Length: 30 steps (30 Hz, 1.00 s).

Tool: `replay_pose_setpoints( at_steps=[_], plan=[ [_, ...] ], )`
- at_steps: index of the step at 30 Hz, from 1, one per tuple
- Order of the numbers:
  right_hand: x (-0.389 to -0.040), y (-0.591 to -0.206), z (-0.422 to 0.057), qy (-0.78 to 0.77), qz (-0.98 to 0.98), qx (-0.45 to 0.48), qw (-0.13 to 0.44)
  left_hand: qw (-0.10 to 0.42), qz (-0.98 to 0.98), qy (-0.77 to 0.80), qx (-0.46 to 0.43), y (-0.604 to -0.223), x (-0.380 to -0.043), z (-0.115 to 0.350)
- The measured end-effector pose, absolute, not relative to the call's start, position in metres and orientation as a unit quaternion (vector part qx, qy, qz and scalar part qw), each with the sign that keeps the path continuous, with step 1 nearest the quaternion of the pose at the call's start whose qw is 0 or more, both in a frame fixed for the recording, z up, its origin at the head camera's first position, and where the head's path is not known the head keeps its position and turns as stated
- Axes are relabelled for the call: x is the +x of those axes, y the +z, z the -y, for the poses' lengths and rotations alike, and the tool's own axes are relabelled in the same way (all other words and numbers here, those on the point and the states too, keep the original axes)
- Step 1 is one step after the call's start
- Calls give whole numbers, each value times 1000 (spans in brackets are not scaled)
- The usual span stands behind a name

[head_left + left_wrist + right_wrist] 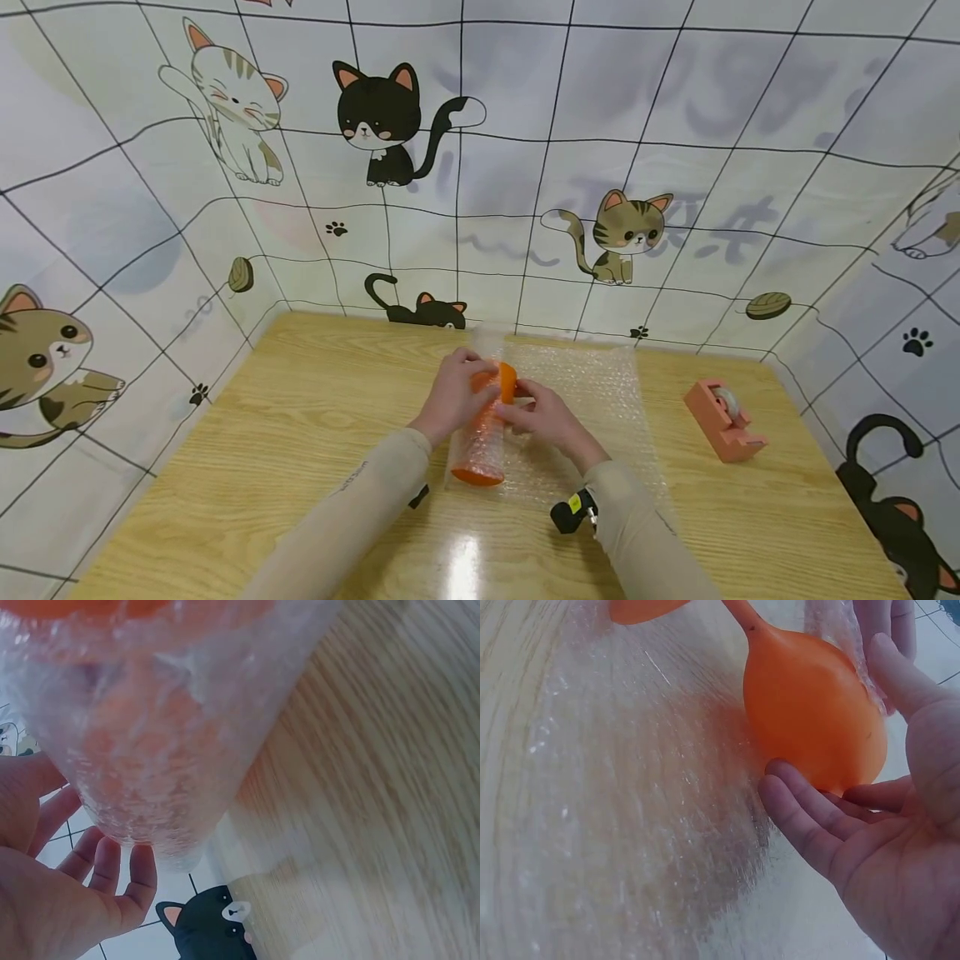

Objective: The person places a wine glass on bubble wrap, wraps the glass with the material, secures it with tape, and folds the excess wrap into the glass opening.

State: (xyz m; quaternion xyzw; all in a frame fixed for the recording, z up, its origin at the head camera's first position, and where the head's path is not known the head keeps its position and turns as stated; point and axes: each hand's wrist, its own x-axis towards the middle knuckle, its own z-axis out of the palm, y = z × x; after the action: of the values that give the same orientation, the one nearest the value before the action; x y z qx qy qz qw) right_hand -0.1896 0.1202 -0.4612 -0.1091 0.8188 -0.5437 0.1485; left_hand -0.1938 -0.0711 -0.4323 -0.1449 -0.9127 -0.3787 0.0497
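Two beige sleeves point(352, 508) reach inward over the bench point(315, 392), closest to view. Past them, toward the middle of the far edge, is the orange cup point(507, 382), its foot facing the near edge, partly sheathed in bubble wrap point(581, 383). Springy wrap could unroll if either grip loosens; a slack layer might let the cup slide out, and hard squeezing could strain its thin stem. The left hand point(450, 396) curves its fingers around the wrapped side; the right hand point(551, 421) pinches the bowl, some fingertips loose.
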Motion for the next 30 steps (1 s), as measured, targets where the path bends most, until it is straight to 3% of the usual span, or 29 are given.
replay_pose_setpoints(
  at_steps=[30],
  plan=[
    [-188,-465,-125,-531,-830,-79,152,3,884,-446,-138,-437,-188,91]
  ],
)
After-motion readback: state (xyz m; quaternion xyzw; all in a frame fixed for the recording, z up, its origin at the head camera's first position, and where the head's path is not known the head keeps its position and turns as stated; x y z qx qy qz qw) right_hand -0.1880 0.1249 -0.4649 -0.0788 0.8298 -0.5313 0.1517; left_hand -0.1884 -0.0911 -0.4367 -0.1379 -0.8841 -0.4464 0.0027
